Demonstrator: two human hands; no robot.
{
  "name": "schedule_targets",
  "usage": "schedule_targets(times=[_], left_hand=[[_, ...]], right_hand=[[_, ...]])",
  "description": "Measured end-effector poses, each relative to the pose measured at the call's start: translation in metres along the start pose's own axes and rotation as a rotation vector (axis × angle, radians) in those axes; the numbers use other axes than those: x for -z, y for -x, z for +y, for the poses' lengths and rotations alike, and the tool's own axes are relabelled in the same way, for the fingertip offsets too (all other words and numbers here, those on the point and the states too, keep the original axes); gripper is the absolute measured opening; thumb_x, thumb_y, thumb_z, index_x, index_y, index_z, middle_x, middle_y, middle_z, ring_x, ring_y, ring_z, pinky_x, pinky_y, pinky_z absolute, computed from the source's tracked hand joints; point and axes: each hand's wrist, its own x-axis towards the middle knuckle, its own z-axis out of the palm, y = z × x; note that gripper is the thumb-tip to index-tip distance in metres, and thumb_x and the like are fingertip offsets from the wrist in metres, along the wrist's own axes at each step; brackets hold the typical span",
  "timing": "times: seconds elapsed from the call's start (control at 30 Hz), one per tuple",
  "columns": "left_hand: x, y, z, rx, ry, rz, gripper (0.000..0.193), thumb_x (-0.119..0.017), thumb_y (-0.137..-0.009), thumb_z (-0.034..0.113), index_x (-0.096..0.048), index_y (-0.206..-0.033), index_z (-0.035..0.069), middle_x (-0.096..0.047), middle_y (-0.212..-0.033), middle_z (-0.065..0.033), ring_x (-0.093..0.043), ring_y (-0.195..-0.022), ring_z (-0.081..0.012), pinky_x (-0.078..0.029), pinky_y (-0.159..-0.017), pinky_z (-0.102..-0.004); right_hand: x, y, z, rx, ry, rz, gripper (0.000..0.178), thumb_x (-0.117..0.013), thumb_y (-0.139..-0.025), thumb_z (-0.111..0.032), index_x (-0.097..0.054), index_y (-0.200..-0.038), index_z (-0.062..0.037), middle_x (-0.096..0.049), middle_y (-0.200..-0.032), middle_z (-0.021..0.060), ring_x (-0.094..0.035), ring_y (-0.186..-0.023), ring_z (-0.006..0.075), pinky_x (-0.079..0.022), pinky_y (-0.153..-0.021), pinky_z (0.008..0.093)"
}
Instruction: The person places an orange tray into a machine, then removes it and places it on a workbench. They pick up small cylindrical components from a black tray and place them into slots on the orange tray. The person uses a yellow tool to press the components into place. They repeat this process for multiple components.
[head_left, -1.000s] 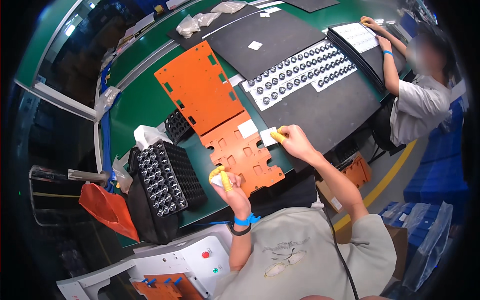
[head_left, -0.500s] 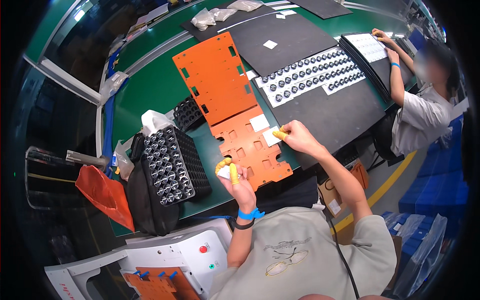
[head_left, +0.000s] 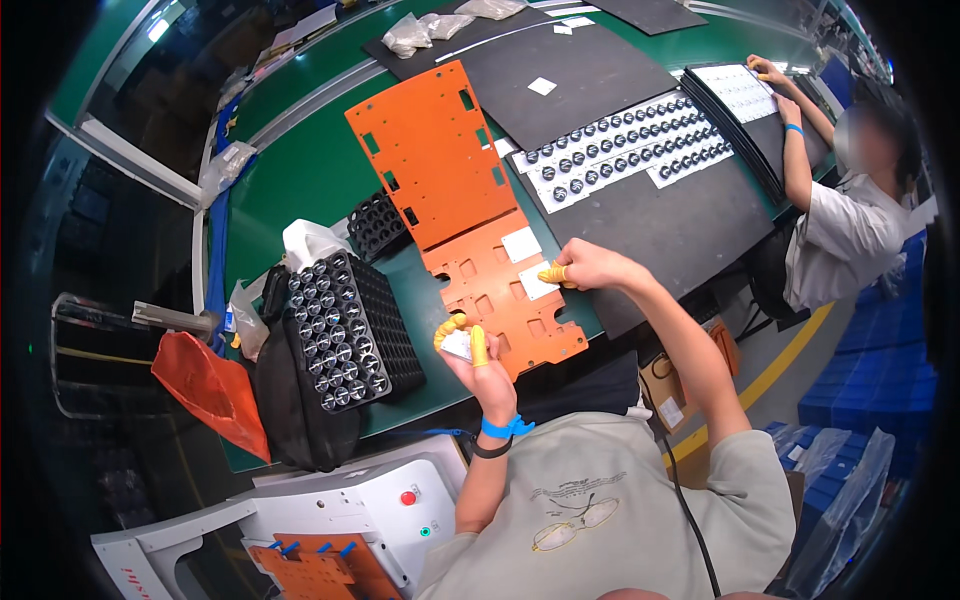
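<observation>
My left hand [head_left: 485,378], with yellow finger cots, is closed round a few thin white square plates [head_left: 456,344] over the near left edge of the orange fixture [head_left: 487,283]. The fingers of my right hand [head_left: 588,266], also in yellow cots, are pressed together at the right corner of one white square plate [head_left: 532,284], which lies on the fixture. Just beyond it, another white square plate [head_left: 521,244] rests there. Several shallow recesses show in the fixture's lower half. Its orange lid [head_left: 432,160] is folded back on the far side.
Left of the fixture stands a black tray stack [head_left: 340,330] of round lens-like parts, with a smaller black tray [head_left: 375,225] behind. White panels with black round parts [head_left: 620,145] lie on a dark mat [head_left: 640,235] at right. A co-worker's hands [head_left: 775,90] handle a white sheet.
My right hand has moved slightly left and nearer with the plate, which now sits lower on the fixture. My left hand has shifted slightly right, still holding its plates.
</observation>
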Motion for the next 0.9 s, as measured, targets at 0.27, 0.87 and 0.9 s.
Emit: schedule_targets(times=[0.27, 0.87, 0.9], left_hand=[[-0.01, 0.004, 0.018, 0.212, -0.008, -0.036, 0.033, -0.051, -0.095, 0.0, -0.045, -0.126, 0.01, -0.05, -0.104, -0.0024, -0.042, -0.076, -0.0088, -0.035, -0.064, -0.0255], [0.078, 0.029, 0.061, 0.472, 0.05, -0.201, 0.039, -0.048, -0.103, 0.028, -0.052, -0.136, 0.009, -0.059, -0.13, -0.0052, -0.059, -0.11, -0.0186, -0.047, -0.094, -0.0388], [0.085, 0.029, 0.059, 0.419, -0.037, -0.309, 0.045, -0.045, -0.105, 0.042, -0.056, -0.135, 0.01, -0.06, -0.134, -0.0057, -0.057, -0.122, -0.0195, -0.045, -0.104, -0.0439]], right_hand=[[0.004, -0.001, -0.017, -0.032, 0.151, -0.022, 0.046, -0.069, -0.091, -0.036, -0.06, -0.066, 0.0027, -0.058, -0.061, 0.0096, -0.057, -0.054, 0.0202, -0.046, -0.053, 0.0372], [-0.13, 0.049, -0.191, 0.967, 0.441, 0.22, 0.028, -0.076, -0.081, -0.028, -0.071, -0.085, -0.0008, -0.064, -0.085, 0.0157, -0.065, -0.086, 0.0333, -0.052, -0.073, 0.0437], [-0.141, 0.044, -0.195, 1.034, 0.453, 0.296, 0.03, -0.077, -0.081, -0.03, -0.07, -0.081, -0.0006, -0.063, -0.08, 0.0156, -0.064, -0.08, 0.0343, -0.052, -0.072, 0.0448]])
